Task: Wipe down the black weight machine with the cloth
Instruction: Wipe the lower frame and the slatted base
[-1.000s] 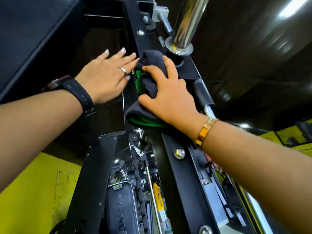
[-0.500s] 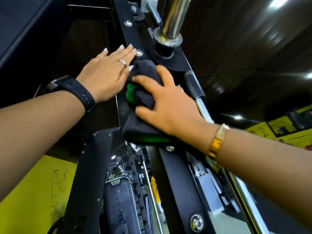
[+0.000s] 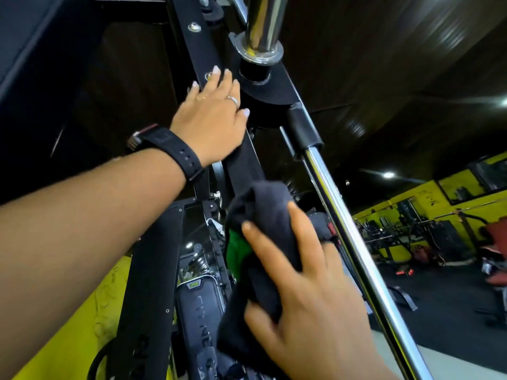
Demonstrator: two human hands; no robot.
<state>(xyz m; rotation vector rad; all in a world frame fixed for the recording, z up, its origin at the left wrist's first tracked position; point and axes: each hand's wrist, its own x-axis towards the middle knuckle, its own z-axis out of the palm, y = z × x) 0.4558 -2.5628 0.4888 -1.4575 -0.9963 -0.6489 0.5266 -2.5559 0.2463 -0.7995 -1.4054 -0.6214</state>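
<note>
The black weight machine's frame bar slants from top centre down to the bottom. My left hand rests flat on the bar near a bolt, fingers straight, a black watch on the wrist. Lower down, my right hand presses a bunched black cloth with a green patch against the bar. Its fingers lie spread over the cloth and the thumb wraps the cloth's lower edge. The hand is motion-blurred.
A chrome peg sticks out above the left hand. A chrome guide rod with a black sleeve runs down the right side. A black shroud panel and yellow wall lie lower left. Gym equipment stands far right.
My right hand has slid the cloth down the bar, away from the chrome peg. My left hand has moved onto the bar where the cloth was.
</note>
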